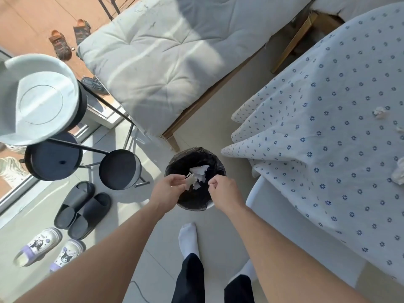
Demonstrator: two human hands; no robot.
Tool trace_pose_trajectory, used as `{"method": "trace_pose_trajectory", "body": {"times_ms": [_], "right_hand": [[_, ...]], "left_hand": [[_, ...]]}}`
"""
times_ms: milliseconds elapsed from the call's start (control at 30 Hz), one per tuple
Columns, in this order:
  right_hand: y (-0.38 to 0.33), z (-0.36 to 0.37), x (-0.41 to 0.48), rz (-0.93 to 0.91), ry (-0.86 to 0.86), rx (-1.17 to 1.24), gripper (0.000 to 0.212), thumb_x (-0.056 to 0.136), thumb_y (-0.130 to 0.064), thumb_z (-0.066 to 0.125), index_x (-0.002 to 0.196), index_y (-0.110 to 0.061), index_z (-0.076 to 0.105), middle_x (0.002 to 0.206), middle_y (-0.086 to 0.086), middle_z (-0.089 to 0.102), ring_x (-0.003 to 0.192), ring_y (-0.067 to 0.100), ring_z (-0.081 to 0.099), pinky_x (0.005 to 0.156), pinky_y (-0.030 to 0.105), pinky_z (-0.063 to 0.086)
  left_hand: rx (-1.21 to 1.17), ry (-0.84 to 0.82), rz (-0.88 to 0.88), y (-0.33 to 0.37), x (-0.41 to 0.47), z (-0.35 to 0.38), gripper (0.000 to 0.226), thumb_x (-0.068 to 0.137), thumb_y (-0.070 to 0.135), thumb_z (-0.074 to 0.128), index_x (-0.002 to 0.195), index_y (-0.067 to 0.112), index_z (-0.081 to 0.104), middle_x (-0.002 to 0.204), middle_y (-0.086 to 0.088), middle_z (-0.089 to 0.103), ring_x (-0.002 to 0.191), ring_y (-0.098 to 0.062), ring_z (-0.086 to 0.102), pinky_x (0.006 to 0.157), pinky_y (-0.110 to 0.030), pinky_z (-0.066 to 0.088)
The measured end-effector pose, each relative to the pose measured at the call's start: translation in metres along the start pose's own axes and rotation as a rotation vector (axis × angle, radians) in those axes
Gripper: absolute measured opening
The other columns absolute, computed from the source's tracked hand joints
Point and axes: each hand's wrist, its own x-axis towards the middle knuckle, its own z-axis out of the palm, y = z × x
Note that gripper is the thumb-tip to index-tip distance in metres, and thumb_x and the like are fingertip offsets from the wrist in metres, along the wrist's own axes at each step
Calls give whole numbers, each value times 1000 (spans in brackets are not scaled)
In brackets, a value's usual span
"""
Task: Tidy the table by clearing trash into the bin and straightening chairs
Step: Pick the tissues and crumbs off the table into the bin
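The person's left hand [169, 186] hovers over the near-left rim of the bin [181, 204], its grip pinched on a small crumpled scrap of paper [190, 181] that hangs just above the opening. The right hand [223, 189] sits over the near-right rim with fingers curled loosely inward; whether that grip contains anything cannot be told. Inside the black-lined bin lie several white paper pieces [200, 171], so part of the clearing looks done. More remains: on the worktop [328, 138], under its flowered cloth to the right, at least two crumpled wads [380, 112] [398, 174] lie near the right edge, well apart from the bin. A white chair [256, 193] is tucked partly under the worktop's near-left corner, just beside the bin, and appears not yet straightened. To the left stand dark round stools [119, 169], with black slippers [83, 209] on the floor nearby, narrowing the path on that side.
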Motion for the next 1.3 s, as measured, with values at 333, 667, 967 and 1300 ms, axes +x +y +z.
{"method": "trace_pose_trajectory", "body": {"times_ms": [333, 667, 967, 1300], "right_hand": [[-4, -130, -101, -134, 120, 78, 21, 100, -21, 52, 103, -23, 72, 99, -6, 71, 93, 14, 64, 70, 25, 49], [52, -278, -263, -226, 272, 160, 19, 99, -22, 57, 106, -18, 74, 106, -4, 75, 98, 13, 66, 79, 25, 49], [144, -355, -341, -119, 346, 254, 25, 101, -26, 55, 120, -17, 68, 121, -2, 70, 108, 15, 65, 84, 33, 57], [173, -382, -317, 45, 376, 265, 35, 100, -36, 59, 134, -26, 57, 129, -4, 60, 109, 16, 61, 83, 34, 56]], "left_hand": [[53, -15, 150, 102, -111, 2, 25, 103, 24, 59, 125, 26, 71, 124, 7, 74, 119, -22, 68, 110, -50, 52], [101, 8, 347, 186, -299, 36, 21, 105, 26, 57, 114, 32, 75, 118, 14, 76, 108, -10, 75, 105, -48, 57], [184, -17, 452, 233, -376, 91, 20, 104, 26, 59, 112, 36, 74, 113, 17, 78, 105, -11, 76, 104, -51, 56], [376, -94, 528, 302, -314, 145, 24, 104, 25, 58, 122, 27, 73, 119, 9, 74, 110, -19, 71, 100, -48, 58]]}}
